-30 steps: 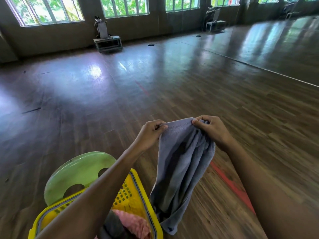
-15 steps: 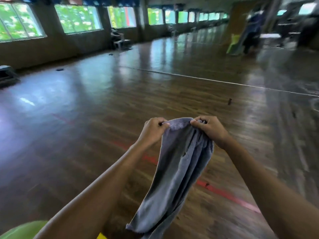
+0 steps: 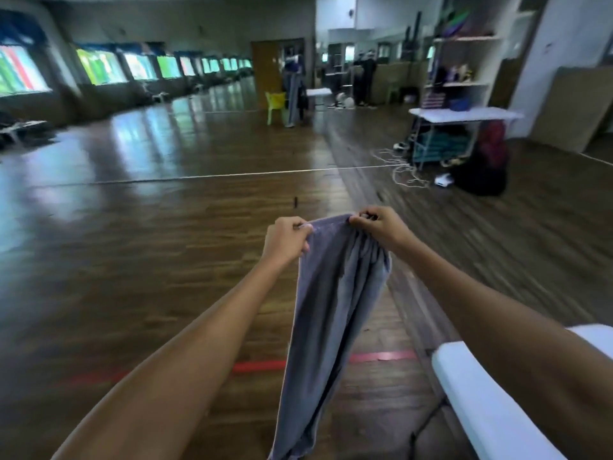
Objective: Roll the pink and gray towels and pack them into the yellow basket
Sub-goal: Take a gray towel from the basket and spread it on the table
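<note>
Two hands (image 3: 288, 242) (image 3: 381, 229) pinch one gray towel (image 3: 331, 310)

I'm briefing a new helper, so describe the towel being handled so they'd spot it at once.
Start at the wide wooden floor mid-view, where two bare arms reach forward. Between the left hand and the right hand hangs the gray towel, its top edge pinched by both. Unlike the hard white table to its right, it is soft cloth dangling in long folds.

no readable text, no labels, no brands, no numbers, no signs anywhere
</note>
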`<action>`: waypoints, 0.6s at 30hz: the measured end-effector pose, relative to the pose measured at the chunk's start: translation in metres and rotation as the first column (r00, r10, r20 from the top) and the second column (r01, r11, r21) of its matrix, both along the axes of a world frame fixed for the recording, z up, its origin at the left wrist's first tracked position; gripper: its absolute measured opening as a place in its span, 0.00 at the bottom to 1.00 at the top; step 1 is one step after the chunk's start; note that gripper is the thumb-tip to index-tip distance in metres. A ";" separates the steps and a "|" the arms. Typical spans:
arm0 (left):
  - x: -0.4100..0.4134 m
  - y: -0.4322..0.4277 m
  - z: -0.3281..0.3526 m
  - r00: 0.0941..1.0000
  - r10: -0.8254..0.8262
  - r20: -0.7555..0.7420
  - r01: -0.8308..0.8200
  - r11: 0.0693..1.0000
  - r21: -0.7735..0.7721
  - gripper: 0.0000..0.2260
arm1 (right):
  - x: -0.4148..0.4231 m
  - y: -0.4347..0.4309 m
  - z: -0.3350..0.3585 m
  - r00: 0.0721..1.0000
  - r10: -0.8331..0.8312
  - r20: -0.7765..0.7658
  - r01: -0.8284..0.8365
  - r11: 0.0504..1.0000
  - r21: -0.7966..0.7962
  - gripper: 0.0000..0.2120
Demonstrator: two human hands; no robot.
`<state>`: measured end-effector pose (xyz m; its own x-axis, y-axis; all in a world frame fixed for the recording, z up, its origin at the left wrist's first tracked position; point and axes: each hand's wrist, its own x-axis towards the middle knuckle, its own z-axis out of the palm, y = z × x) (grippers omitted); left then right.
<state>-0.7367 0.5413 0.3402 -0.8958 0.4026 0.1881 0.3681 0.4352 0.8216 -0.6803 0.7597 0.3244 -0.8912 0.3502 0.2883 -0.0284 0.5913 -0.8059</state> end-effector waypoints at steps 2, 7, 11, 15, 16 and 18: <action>-0.004 0.041 -0.002 0.998 -0.034 0.053 0.032 0.999 0.031 0.08 | 0.002 0.036 0.000 0.999 -0.033 -0.026 0.033 0.999 -0.017 0.11; -0.019 0.155 -0.008 0.992 -0.093 0.084 0.090 0.995 0.040 0.08 | -0.012 0.149 -0.011 0.989 -0.150 -0.014 0.149 0.987 -0.052 0.15; -0.038 0.264 -0.006 0.992 -0.106 0.070 0.104 0.994 0.032 0.07 | -0.023 0.248 -0.005 0.975 -0.221 -0.012 0.220 0.974 -0.054 0.16; -0.056 0.371 0.007 0.989 -0.133 0.061 0.128 0.988 0.083 0.07 | -0.026 0.346 0.015 0.955 -0.289 -0.068 0.286 0.957 -0.049 0.12; -0.059 0.396 0.011 0.989 -0.137 0.054 0.131 0.987 0.096 0.07 | -0.024 0.367 0.020 0.950 -0.302 -0.083 0.299 0.953 -0.046 0.11; -0.062 0.436 0.015 0.990 -0.133 0.041 0.128 0.986 0.105 0.08 | -0.016 0.409 0.027 0.937 -0.341 -0.081 0.336 0.939 -0.071 0.09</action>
<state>-0.7983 0.9772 0.3554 -0.8459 0.4972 0.1928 0.3758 0.2993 0.8770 -0.6966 1.1688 0.3510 -0.6883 0.6440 0.3339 0.0913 0.5335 -0.8408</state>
